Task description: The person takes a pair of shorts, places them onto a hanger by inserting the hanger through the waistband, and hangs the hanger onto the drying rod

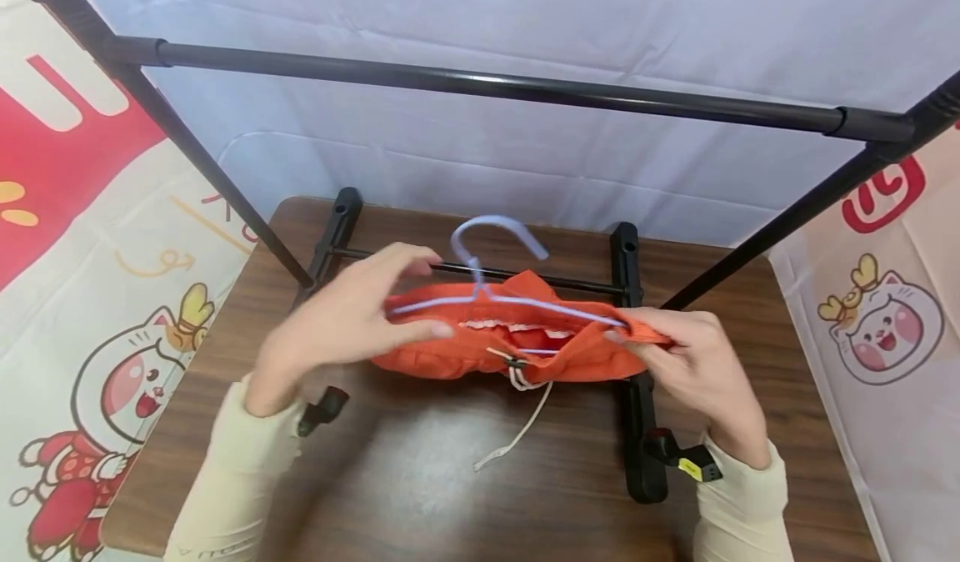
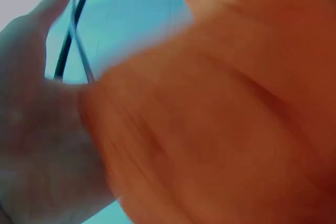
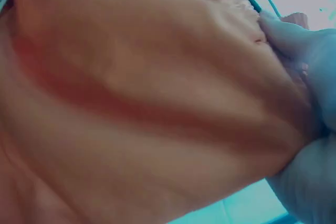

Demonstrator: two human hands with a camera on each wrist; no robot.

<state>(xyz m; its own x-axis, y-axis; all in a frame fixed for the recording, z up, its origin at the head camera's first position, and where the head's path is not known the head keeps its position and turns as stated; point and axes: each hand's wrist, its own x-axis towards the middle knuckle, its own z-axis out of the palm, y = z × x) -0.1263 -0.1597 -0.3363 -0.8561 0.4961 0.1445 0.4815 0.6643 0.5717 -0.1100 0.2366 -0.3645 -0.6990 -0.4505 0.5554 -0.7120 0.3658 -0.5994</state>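
An orange drawstring garment (image 1: 435, 349) with a gathered waistband hangs low over the table. A light purple hanger (image 1: 498, 224) lies inside its waist opening, hook pointing up. My right hand (image 1: 693, 362) pinches the waistband at the garment's right end, around the hanger's tip. At the left end, my left hand (image 1: 337, 320) is spread, its thumb stretched across the near face of the cloth and its fingers bent above the far edge. A pale cord (image 1: 525, 429) dangles from a dark cord lock at the front. In the right wrist view, cloth (image 3: 157, 93) fills most of the picture.
Behind and above the garment stands a black rack with a horizontal top bar (image 1: 495, 87). Its feet (image 1: 641, 437) rest on the brown wooden table (image 1: 435, 495). Printed cloth with cartoon cats (image 1: 135, 378) covers both sides, and a pale sheet (image 1: 465, 162) hangs at the back.
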